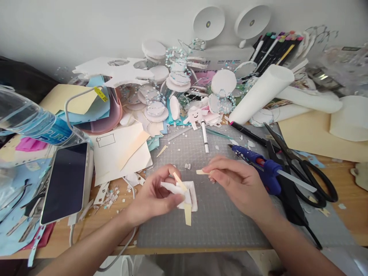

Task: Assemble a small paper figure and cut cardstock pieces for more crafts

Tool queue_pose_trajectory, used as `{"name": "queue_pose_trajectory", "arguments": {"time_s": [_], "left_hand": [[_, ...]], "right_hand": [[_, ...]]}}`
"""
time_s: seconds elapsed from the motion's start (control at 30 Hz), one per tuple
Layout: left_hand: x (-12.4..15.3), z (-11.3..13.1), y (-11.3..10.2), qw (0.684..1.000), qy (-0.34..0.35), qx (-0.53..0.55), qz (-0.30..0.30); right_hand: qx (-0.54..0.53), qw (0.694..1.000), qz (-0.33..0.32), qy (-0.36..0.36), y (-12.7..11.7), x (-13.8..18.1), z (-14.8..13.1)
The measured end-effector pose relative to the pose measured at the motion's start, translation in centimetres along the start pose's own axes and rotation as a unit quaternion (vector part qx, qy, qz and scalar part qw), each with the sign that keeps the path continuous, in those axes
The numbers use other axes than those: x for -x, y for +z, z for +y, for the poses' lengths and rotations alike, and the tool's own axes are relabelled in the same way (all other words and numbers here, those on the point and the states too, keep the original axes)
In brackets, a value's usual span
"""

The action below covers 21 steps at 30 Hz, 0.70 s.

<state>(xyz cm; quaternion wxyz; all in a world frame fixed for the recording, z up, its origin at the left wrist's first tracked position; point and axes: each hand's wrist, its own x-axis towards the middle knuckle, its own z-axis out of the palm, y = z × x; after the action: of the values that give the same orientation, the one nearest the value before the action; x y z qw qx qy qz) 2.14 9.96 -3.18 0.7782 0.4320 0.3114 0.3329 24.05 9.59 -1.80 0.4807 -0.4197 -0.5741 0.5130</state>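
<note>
My left hand (159, 193) holds a small white craft piece (193, 195) with a rectangular, frame-like outline, just above the cutting mat. Two pale yellow paper tabs stick out from it, an upper one near my fingers and a lower tab (188, 214) pointing toward me. Thumb and fingers of my right hand (232, 178) pinch a short pale yellow paper strip (199, 172), apart from the white piece. Between the hands, a little farther off, a small white scrap (188, 166) lies on the mat.
A blue glue gun (253, 161) and black scissors (304, 168) lie right of my right hand. Leftward are a phone (66, 176), a water bottle (37, 119) and white paper (115, 161). White discs crowd the back of the grey cutting mat (212, 230), near a white marker (204, 136).
</note>
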Motion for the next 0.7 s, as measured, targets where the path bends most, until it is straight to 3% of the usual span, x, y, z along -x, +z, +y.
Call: {"name": "queue_pose_trajectory", "arguments": {"time_s": [0.23,0.7], "left_hand": [[0.0,-0.1,0.1,0.999,0.015,0.03,0.002],[0.0,0.5,1.0,0.992,0.077,-0.084,0.057]], "right_hand": [[-0.144,0.984,-0.043,0.093,-0.1,0.3,0.3],[-0.139,0.985,-0.045,0.097,1.0,0.3,0.1]]}}
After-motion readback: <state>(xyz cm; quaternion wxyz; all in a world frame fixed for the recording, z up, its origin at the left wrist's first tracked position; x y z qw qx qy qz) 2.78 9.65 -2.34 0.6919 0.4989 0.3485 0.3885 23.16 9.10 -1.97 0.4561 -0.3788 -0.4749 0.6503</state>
